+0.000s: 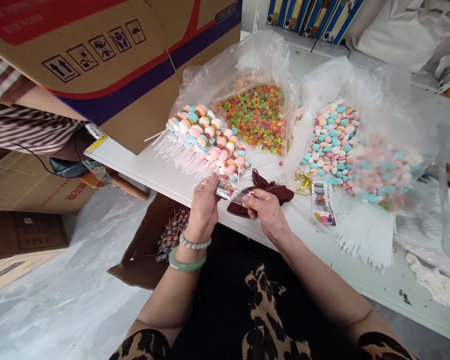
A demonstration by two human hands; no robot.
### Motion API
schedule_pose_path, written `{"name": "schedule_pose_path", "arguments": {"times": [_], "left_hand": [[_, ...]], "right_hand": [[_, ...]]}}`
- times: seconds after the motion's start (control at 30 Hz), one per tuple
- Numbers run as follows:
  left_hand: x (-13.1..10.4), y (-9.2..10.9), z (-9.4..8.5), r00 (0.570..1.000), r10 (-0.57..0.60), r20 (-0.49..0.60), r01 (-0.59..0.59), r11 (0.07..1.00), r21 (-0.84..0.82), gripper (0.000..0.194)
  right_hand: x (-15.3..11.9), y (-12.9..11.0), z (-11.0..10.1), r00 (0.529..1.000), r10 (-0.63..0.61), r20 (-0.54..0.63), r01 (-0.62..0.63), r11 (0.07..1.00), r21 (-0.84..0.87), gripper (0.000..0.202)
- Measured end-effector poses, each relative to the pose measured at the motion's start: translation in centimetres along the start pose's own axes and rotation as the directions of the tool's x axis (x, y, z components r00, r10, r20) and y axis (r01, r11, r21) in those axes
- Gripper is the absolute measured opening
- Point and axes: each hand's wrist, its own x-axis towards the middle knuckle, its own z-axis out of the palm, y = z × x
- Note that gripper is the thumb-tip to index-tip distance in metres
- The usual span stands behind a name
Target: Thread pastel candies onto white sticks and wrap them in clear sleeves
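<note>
Near the table's front edge, a small clear plastic bag with colourful print (227, 190) is stretched between my two hands. My left hand (205, 202) pinches one end of it; my right hand (267, 212) pinches the other. Whether anything is inside the bag I cannot tell. Just beyond lies a pile of candy sticks (206, 130), pastel sweets threaded on white sticks. A dark brown cloth (275, 192) rests behind my right hand. To its right are gold twist ties (303, 182) and a flat stack of printed bags (323, 202).
Large clear sacks hold ring-shaped candies (257, 117) and pastel candies (333, 140). White sticks (367, 237) lie at right. A big cardboard box (135, 65) stands at left, with another person's striped sleeve (3, 75) beside it. Below the table edge, an open carton (142, 245) holds wrapped pieces.
</note>
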Motion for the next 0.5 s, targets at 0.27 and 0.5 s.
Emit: {"name": "schedule_pose_path", "arguments": {"times": [0.27, 0.5], "left_hand": [[-0.7, 0.8, -0.7, 0.958, -0.24, 0.155, 0.254, 0.964, -0.079, 0.035], [-1.3, 0.6, -1.4, 0.947, -0.308, 0.091, 0.315, 0.946, -0.078, 0.034]], "right_hand": [[0.0, 0.4, 0.2, 0.99, -0.137, -0.023, 0.13, 0.972, -0.196, 0.041], [0.1, -0.1, 1.0, 0.974, -0.212, 0.075, 0.225, 0.917, -0.329, 0.042]]}}
